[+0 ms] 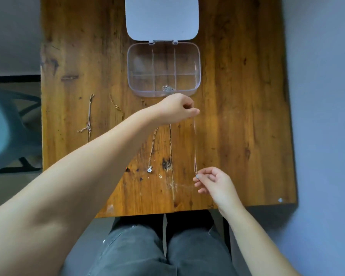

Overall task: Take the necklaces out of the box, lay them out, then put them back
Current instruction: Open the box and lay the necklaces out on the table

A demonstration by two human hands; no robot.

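The left forearm (100, 152) covers the lower stretch of the second chain (116, 106) and most of the third chain (152, 145), leaving a short bit above the wrist. The lid (161, 16) is cut off by the top edge. The tangle in the box (163, 69), 1 small silvery heap (168, 88), is too small to read. The pendant at the right hand (211, 182) is hidden behind fingertips.

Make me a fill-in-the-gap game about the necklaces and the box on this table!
1. The lid of the clear box is ____.
2. The left hand and right hand stretch one necklace ____ them.
3. The chain left in the box lies in the ____ compartment of the near row.
4. The table is made of ____.

Missing words: open; between; middle; wood
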